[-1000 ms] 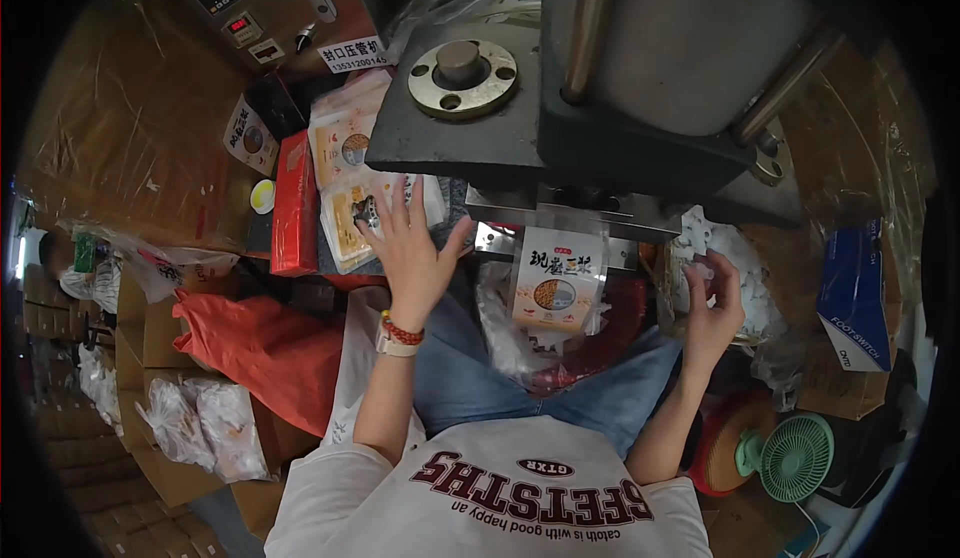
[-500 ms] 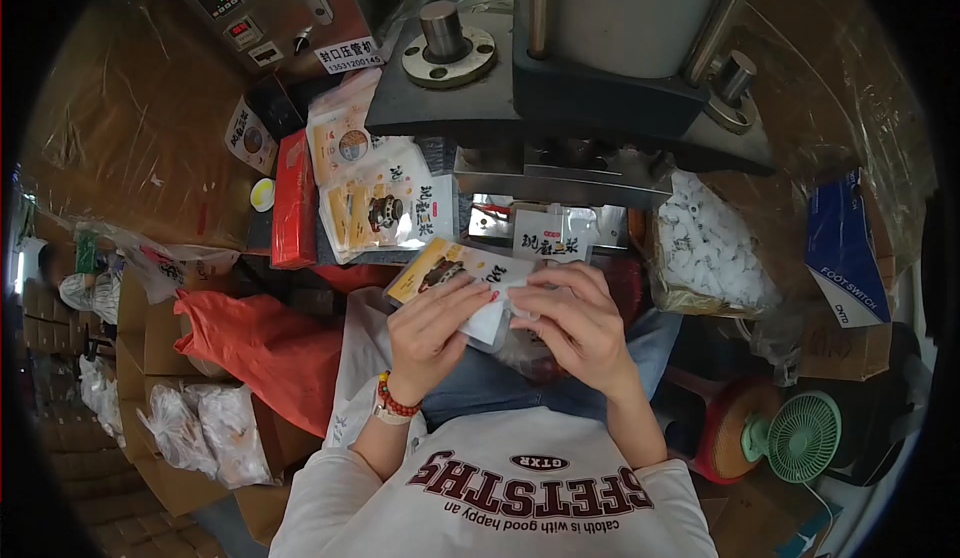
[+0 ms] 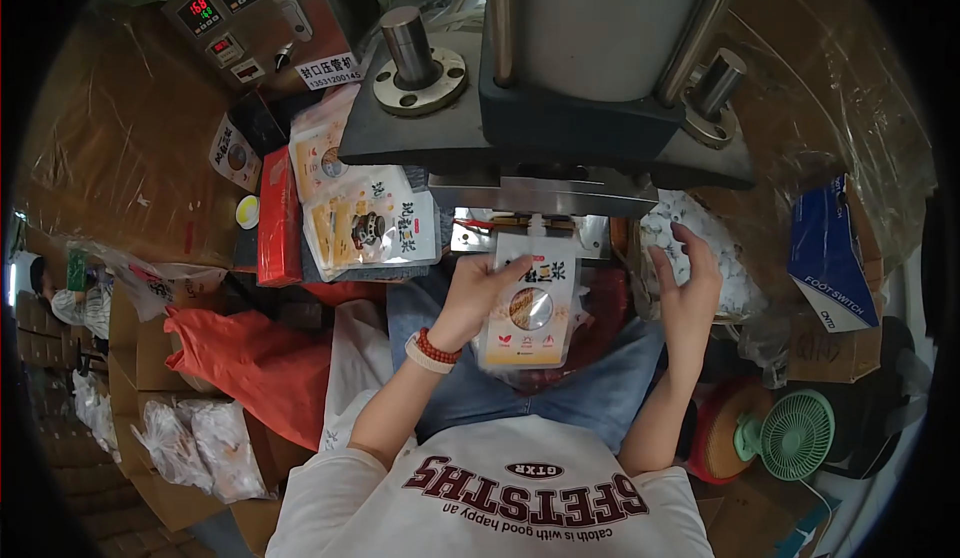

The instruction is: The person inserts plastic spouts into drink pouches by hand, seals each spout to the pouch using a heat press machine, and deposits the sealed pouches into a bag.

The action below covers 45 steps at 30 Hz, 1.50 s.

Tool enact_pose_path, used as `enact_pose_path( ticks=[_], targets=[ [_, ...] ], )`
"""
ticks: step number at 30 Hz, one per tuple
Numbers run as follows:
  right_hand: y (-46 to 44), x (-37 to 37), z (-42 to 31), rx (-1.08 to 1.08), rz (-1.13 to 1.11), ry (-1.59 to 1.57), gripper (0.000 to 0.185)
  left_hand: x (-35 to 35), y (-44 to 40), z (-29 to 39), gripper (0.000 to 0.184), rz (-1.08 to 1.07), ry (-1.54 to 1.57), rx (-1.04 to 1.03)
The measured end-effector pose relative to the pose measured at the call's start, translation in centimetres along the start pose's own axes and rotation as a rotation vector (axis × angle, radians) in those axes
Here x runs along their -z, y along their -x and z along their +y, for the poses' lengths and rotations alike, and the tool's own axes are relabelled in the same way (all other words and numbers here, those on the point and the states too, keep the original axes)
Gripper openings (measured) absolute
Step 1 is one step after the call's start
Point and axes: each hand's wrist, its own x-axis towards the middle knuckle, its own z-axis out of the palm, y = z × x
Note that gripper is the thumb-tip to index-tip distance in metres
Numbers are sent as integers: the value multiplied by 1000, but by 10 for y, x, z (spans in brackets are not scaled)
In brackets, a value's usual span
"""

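My left hand grips the left edge of a printed white-and-yellow spout pouch, thumb on its front. The pouch hangs upright, and its spout points up at the metal plate beneath the press's steel jaw. Whether the spout touches the press is unclear. To the right, my right hand is raised with thumb and fingers apart and nothing in it. It is beside a bag-lined box of small white plastic pieces.
A stack of printed pouches lies left of the press, by a red box. The control box with lit displays stands at upper left. At right are a blue footswitch carton and a green fan.
Both hands were together on a pouch at my lap. Now my left hand holds a pouch up at the press, and my right hand has moved off right, empty. The view has shifted slightly.
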Motion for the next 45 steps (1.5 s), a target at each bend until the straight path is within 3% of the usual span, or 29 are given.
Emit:
enact_pose_path(
  ticks=[1,2,8,10,11,13,14,16,17,18,20,21,23,25,27,31,33,34,36,37,39,40,42,43,45],
  targets=[
    [-3,-7,15,69,19,334,32,1,-8,3,21,-11,61,30],
    [-2,-15,30,14,-134,451,28,2,-12,4,19,-23,121,57],
    [0,-28,50,105,-166,437,24,6,-16,11,24,-20,125,91],
    [-4,-27,46,135,-176,421,23,21,-12,18,28,36,-430,-6],
    [-6,-27,46,157,-180,410,23,26,-7,22,45,225,-595,-141],
    [-11,-31,50,170,-168,362,22,43,12,40,67,656,-1478,-776],
    [-13,-33,52,185,-157,314,21,61,18,34,67,652,-1479,-775],
    [-15,-32,55,167,-167,306,21,98,29,12,82,409,-1824,-499],
    [-16,-32,55,152,-172,296,21,102,37,11,64,345,-1774,-606],
    [-16,-29,51,151,-165,293,21,107,45,12,64,345,-1777,-613],
    [-11,-17,31,-139,36,-113,20,110,63,14,46,310,-1308,-494],
    [-5,-14,21,-135,33,-114,20,99,65,14,39,406,-1036,-521],
    [14,-10,-3,-320,23,-933,20,78,72,25,38,379,-983,-616],
    [27,-3,-28,-11,-217,-949,23,61,75,31,38,319,-952,-788],
    [33,1,-46,413,-336,-588,26,38,84,42,38,292,-1024,-846],
    [43,-1,-58,645,-316,-314,29,21,96,54,39,203,-1274,-1001],
    [40,10,-62,802,-378,38,39,14,101,60,39,174,-1409,-1074],
    [38,14,-65,801,-374,41,39,11,105,61,38,130,-1453,-1020],
    [38,19,-72,1009,-395,323,51,4,107,63,35,41,-1481,-921],
    [36,17,-70,1004,-395,327,51,3,104,60,35,35,-1479,-924],
    [28,13,-63,918,-416,293,53,5,94,46,25,2,-1180,-645],
    [23,15,-60,916,-417,298,53,6,83,39,25,-1,-1176,-647],
    [11,21,-48,541,-442,32,54,7,55,25,14,-87,-846,4],
    [7,23,-37,449,-344,-41,46,4,45,15,14,-85,-841,3],
    [-6,21,-13,349,-182,20,36,0,28,-2,31,-17,-170,23]
  ],
)
